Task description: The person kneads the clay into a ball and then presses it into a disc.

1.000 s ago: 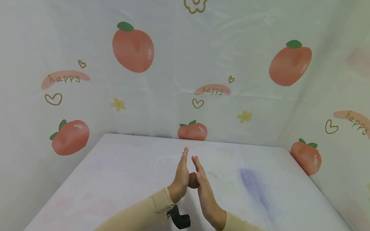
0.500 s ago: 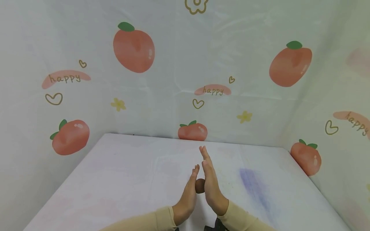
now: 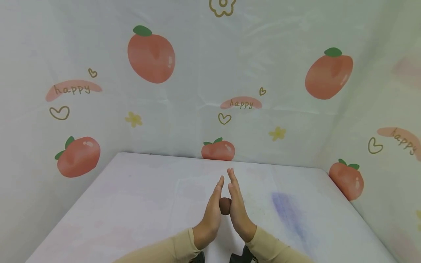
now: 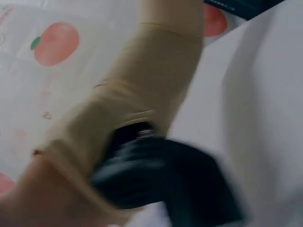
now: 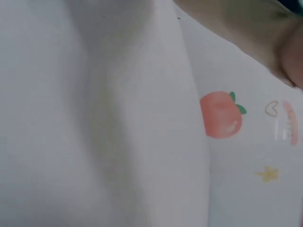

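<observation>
In the head view a small brown ball [image 3: 225,206] is held between the two palms, above the table. My left hand [image 3: 209,218] presses it from the left, fingers straight and pointing up and away. From the other side my right hand [image 3: 241,216] presses with straight fingers. The palms nearly face each other, and the fingertips stand slightly apart. Neither wrist view shows the ball. The left wrist view has a blurred beige sleeve [image 4: 142,75] and a black wrist device [image 4: 161,175]; the right wrist view shows mostly table and part of a sleeve [image 5: 246,28].
A white table [image 3: 148,204] lies under the hands, with a blue-purple smear [image 3: 289,212] to the right. Behind and beside it hangs a white curtain [image 3: 197,73] printed with red fruit, hearts and the word happy. Black wrist devices [image 3: 241,255] show beneath the sleeves.
The palms slide back and forth against each other with the ball between them. Over the last half second the left hand moved forward, the right slightly back, bringing their fingertips closer to level.
</observation>
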### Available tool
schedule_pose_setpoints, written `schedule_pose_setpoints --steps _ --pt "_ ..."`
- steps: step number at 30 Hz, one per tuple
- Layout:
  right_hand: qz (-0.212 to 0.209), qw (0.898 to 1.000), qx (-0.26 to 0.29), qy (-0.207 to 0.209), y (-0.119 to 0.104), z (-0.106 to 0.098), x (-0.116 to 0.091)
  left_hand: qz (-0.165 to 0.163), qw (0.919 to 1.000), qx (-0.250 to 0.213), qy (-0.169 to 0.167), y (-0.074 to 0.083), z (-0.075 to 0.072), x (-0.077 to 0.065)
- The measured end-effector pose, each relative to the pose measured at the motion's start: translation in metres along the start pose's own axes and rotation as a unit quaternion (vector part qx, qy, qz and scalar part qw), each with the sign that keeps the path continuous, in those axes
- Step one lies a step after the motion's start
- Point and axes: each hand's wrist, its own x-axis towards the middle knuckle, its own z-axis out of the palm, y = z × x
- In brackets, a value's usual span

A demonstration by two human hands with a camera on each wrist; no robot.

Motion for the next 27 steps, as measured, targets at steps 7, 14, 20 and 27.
schedule_pose_setpoints --steps 7,14,20,27 --pt "0.009 1.0 0.01 -0.028 0.004 0.011 -0.013 0.006 0.999 -0.005 0.043 0.01 -0.011 0.023" --pt "0.003 0.998 0.012 -0.065 -0.007 0.023 -0.025 -0.016 0.9949 0.003 0.1 -0.002 -0.025 0.044" --pt "-0.003 0.998 0.023 -0.054 -0.018 0.025 -0.026 -0.04 0.9936 0.019 0.104 -0.016 -0.03 0.046" --pt "-0.026 0.999 0.021 -0.024 -0.022 0.018 -0.015 -0.059 0.9945 0.045 0.074 -0.03 -0.023 0.027"
